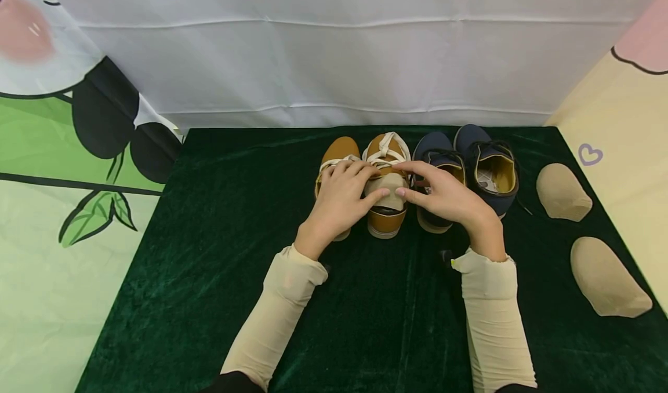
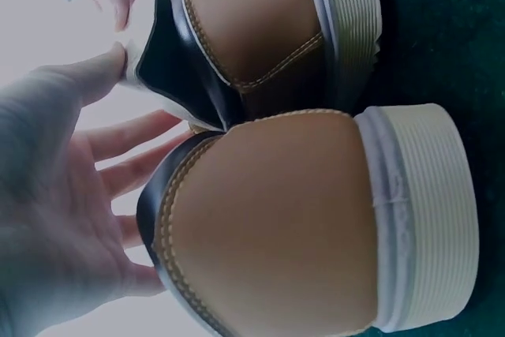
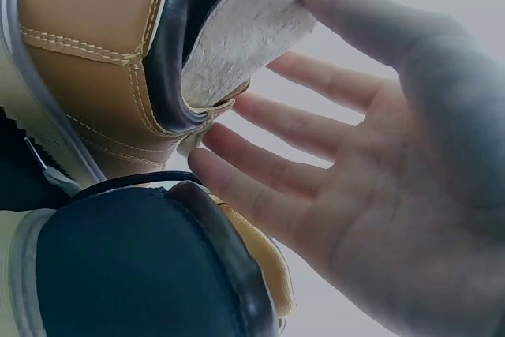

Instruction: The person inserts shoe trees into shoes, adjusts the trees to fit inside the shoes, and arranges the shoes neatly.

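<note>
Head view: beige insert [image 1: 391, 182] sat partway inside a laced brown shoe [image 1: 386, 224], upper middle of frame. Left hand [image 1: 339, 199] and right hand [image 1: 454, 196] had thumbs on it, fingers loosely spread. Two more, upper pad [image 1: 562, 193] and lower pad [image 1: 610, 278], lay loose at far right, so I'd guess partly done, those two left.

Left wrist view: thumb touching the insert, upper left.

Right wrist view: insert poking out, top centre, fingers straight.
</note>
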A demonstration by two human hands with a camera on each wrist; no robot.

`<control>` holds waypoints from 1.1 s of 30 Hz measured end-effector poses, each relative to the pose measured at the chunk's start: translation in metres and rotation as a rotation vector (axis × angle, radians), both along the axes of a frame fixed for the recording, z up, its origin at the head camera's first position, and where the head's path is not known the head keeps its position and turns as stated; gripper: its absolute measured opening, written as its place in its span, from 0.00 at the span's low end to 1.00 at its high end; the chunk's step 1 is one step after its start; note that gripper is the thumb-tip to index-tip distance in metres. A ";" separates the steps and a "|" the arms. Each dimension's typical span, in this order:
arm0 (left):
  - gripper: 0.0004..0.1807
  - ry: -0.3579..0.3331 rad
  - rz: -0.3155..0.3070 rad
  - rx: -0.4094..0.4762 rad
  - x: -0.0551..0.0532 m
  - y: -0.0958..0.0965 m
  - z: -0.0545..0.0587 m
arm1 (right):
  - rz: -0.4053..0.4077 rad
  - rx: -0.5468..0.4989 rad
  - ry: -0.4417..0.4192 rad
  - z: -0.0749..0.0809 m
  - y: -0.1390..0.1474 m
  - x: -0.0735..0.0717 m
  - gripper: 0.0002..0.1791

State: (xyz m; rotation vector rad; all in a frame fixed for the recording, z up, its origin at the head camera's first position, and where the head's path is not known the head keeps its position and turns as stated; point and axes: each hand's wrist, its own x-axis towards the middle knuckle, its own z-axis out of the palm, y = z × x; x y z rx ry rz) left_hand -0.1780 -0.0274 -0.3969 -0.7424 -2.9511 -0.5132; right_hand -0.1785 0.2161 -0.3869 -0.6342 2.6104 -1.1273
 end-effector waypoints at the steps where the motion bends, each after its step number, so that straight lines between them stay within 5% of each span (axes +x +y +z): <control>1: 0.32 0.005 0.001 0.002 0.000 0.001 0.000 | -0.002 0.003 0.005 0.000 0.000 0.000 0.31; 17: 0.41 0.070 0.008 -0.058 0.005 0.010 -0.010 | -0.002 0.000 0.091 -0.008 0.001 -0.005 0.27; 33: 0.44 0.051 0.011 -0.072 0.005 0.011 -0.009 | 0.005 0.022 0.152 -0.008 -0.003 -0.006 0.26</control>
